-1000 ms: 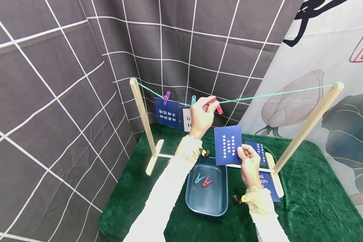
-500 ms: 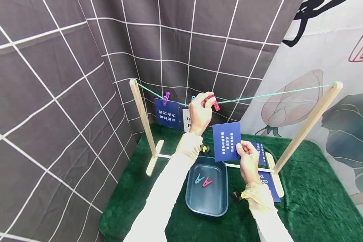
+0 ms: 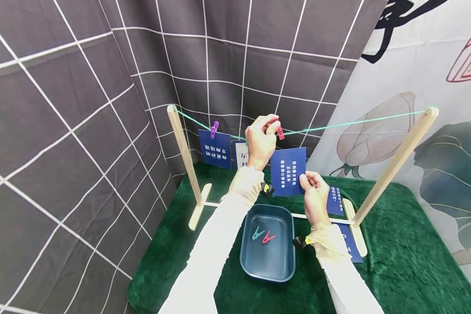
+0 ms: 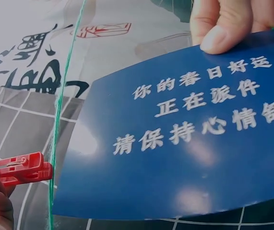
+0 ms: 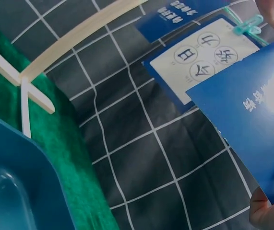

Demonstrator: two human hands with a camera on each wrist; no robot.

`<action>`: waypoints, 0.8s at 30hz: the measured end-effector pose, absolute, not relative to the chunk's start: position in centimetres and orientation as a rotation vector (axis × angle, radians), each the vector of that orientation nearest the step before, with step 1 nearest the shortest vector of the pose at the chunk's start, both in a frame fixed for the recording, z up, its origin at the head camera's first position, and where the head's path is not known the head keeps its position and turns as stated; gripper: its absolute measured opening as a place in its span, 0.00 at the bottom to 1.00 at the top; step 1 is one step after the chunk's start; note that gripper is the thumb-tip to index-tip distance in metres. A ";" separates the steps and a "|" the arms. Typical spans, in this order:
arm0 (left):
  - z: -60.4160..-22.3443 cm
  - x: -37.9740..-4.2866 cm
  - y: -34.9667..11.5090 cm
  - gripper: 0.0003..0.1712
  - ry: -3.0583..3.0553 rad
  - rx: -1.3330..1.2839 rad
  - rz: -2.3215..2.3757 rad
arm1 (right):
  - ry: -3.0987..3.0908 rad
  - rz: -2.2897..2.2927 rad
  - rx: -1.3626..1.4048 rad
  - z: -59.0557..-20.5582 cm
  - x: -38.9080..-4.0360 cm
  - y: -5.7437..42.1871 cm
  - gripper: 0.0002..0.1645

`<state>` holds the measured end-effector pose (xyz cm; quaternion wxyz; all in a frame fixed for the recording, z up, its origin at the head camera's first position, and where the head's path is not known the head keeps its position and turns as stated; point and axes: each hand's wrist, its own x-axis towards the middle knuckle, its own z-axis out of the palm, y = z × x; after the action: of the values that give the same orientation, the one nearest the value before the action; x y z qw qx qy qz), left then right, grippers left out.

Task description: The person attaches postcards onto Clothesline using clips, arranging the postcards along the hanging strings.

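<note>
pinning looks like the step in hand: l hand (image 3: 260, 143) has thumb + fingers pinched on a small red plastic clothespin (image 3: 280, 131), its nose right by the thin green cord (image 3: 349, 124). r hand (image 3: 315, 196) grips the right edge of a rectangular glossy blue card w/ white lettering (image 3: 288, 172), held up near the cord; can't tell if they touch. best bet: bring card's top edge level w/ cord, squeeze pin's tails, seat it over both, as w/ the purple plastic clothespin (image 3: 214, 130) on the rectangular blue hung card (image 3: 216, 153) at far left. let go w/ r hand only once pin bites; gloss prob. slips.
</note>
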<state>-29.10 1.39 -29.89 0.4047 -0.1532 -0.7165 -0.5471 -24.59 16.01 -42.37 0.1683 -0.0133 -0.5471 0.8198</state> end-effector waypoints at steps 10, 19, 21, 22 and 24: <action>-29.8 -29.6 1.3 0.06 -1.797 -0.410 -1.410 | -1.530 2.290 -0.021 -41.6 -25.6 16.0 0.06; -29.9 -30.1 1.8 0.06 -1.755 -0.435 -1.473 | -1.545 2.261 -0.019 -41.4 -26.0 15.8 0.05; -30.0 -30.1 1.8 0.06 -1.759 -0.427 -1.473 | -1.541 2.252 -0.030 -41.4 -26.1 15.8 0.06; -30.1 -30.1 1.8 0.06 -1.761 -0.420 -1.470 | -1.544 2.246 -0.039 -41.4 -26.2 15.8 0.07; -30.1 -30.1 1.8 0.06 -1.764 -0.405 -1.464 | -1.551 2.240 -0.057 -41.4 -26.2 15.7 0.08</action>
<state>-30.13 1.80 -30.15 0.3957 -0.1596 -0.6959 -0.5776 -26.18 15.68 -41.38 0.2070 -0.0206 -0.5567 0.8042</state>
